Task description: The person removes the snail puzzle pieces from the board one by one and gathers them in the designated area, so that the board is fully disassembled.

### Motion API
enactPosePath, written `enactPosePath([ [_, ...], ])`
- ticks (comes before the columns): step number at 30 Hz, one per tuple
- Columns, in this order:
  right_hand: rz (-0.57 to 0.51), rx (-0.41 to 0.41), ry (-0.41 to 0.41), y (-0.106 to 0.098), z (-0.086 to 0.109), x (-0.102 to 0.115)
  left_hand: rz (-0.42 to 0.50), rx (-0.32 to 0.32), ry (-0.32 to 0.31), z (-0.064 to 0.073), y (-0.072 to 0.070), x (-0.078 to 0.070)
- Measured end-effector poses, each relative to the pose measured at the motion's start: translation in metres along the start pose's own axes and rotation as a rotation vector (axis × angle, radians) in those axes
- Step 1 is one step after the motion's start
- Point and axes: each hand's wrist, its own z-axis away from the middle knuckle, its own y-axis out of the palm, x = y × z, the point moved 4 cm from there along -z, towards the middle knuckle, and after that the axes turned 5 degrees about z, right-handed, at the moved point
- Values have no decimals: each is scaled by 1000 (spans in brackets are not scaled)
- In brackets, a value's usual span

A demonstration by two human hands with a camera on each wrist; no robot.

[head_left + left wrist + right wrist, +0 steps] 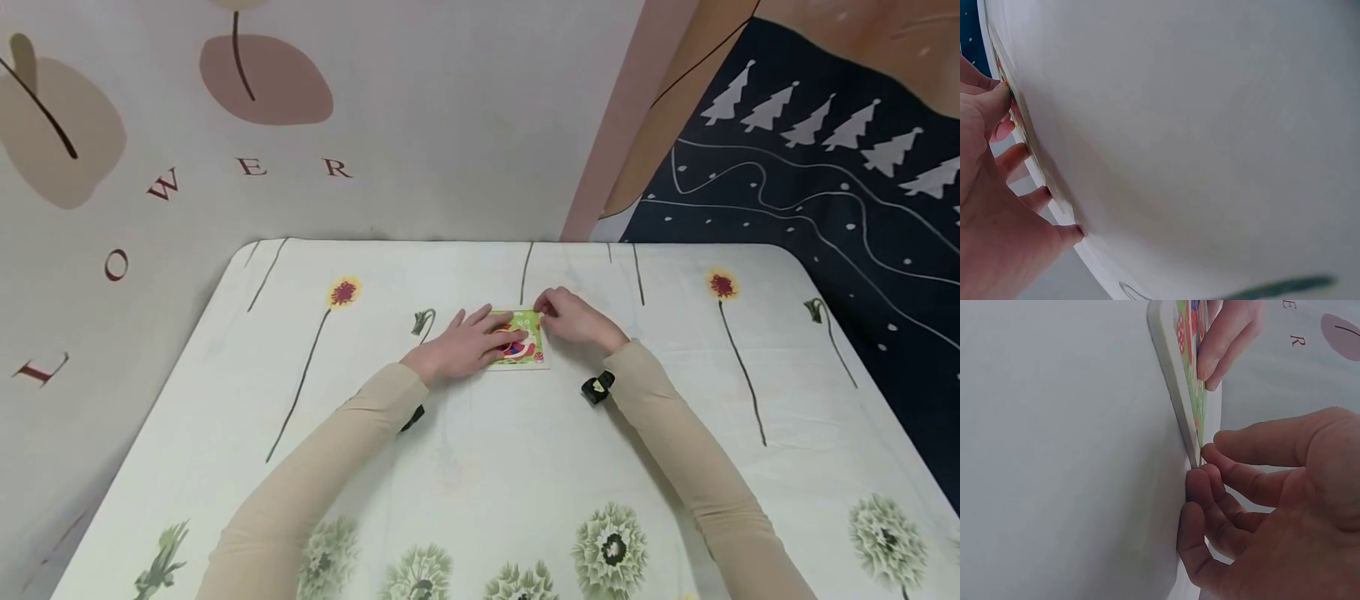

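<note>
A small flat picture board point(534, 350) with a colourful printed face and a pale border lies on the table. My left hand point(467, 343) rests over its left part with fingers spread, hiding much of the picture. In the left wrist view, that hand's fingertips point(1041, 195) reach along the board's edge. At the board's far right corner is my right hand point(576, 318), fingers curled in. The right wrist view shows its thumb and index finger point(1244, 472) together at the corner of the board point(1175, 384), with the other fingers bent against the tabletop beside the thick pale edge.
The table point(495, 467) wears a white cloth printed with flowers and stems. Behind it stands a pale wall hanging point(450, 125) with letters and shapes. A dark cloth point(810, 183) with white trees hangs at the right. A black wrist device point(597, 387) sits at the right cuff.
</note>
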Motion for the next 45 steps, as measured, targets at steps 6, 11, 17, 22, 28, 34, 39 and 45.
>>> enactPosePath([
  [6, 6, 6, 4, 0, -1, -2, -10, 8, -8, -1, 0, 1],
  [11, 11, 1, -2, -1, -3, -4, -12, 1, 0, -2, -1, 1],
  [17, 4, 3, -8, -1, -4, -4, -8, 7, 3, -3, -2, 1],
  [22, 2, 4, -17, 0, -4, -5, -6, 11, 0, -3, -1, 0],
  [28, -5, 11, -1, 1, -5, -6, -2, 3, 5, -3, 0, 0],
  [34, -42, 15, 17, 2, -7, -6, 10, -4, 8, -2, -1, -1],
  [39, -87, 21, 32, 1, -8, -5, 12, -31, 20, -2, -1, 0],
  [45, -113, 12, 29, 1, -6, -4, 9, -41, 33, -3, -1, 2],
])
